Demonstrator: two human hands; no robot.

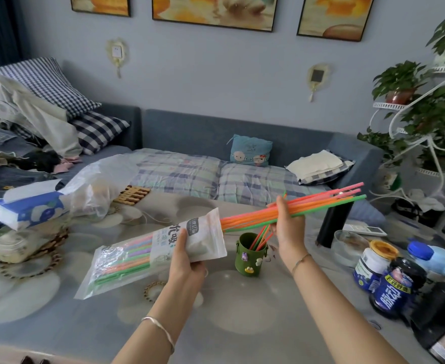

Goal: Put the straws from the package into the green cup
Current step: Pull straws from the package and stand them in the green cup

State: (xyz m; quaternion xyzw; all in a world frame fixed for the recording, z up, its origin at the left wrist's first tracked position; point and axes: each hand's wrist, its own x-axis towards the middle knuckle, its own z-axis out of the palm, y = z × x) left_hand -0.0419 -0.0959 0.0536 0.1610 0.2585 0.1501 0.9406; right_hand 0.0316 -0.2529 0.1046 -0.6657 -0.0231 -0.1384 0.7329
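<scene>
My left hand (pixel 187 258) grips the plastic straw package (pixel 137 256) near its open white end, holding it tilted above the table. A bundle of orange, pink and green straws (pixel 329 199) sticks out of that opening to the right. My right hand (pixel 287 222) is closed around the middle of this bundle. The green cup (pixel 250 261) with small cartoon charms stands upright on the table just below the bundle, between my two hands. A few orange and green straws (pixel 260 239) lean inside it.
A tissue box (pixel 30 210) and a crumpled clear bag (pixel 98 185) lie at the left. A black cylinder (pixel 333 224), a glass dish (pixel 350 245) and several bottles and jars (pixel 389 282) crowd the right. The table (pixel 242 324) has a flower-patterned cover; a sofa is behind.
</scene>
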